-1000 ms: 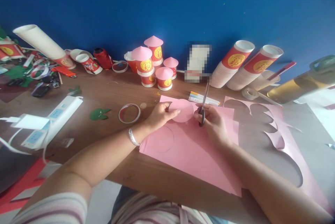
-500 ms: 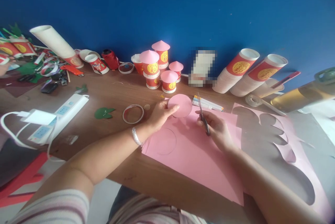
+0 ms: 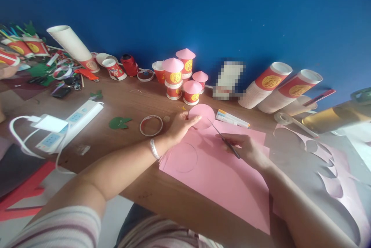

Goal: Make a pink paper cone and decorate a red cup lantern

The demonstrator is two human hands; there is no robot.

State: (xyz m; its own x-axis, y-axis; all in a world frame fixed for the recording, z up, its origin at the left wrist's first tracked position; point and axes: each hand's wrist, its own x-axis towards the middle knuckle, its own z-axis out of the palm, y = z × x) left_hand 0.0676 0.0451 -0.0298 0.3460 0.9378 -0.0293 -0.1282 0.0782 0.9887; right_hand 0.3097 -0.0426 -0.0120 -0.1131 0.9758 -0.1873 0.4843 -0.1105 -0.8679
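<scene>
Between thumb and fingers, my left hand (image 3: 182,126) pinches a pink paper circle (image 3: 199,113) at its lower left edge. My right hand (image 3: 242,147) is closed around the handles of a pair of scissors (image 3: 228,145). Their blades point up and left, with the tips over the circle's right side; whether they touch the paper I cannot tell. Beneath both hands lies a stack of pink paper sheets (image 3: 220,178). A drawn circle (image 3: 187,157) shows on the top sheet, near its left edge.
Paper cups with pink cone tops (image 3: 173,71) stand behind my hands. Stacked cups (image 3: 265,85) lean at the back right, near a tape roll (image 3: 282,118) and a bottle (image 3: 333,114). Cut pink scraps (image 3: 333,178) lie right. A power strip (image 3: 71,126) is left; another person's hand (image 3: 8,71) shows far left.
The scissors have swung left and down, bringing their tips from right of the paper circle to over it. My left hand keeps its hold. The whole view has shifted slightly.
</scene>
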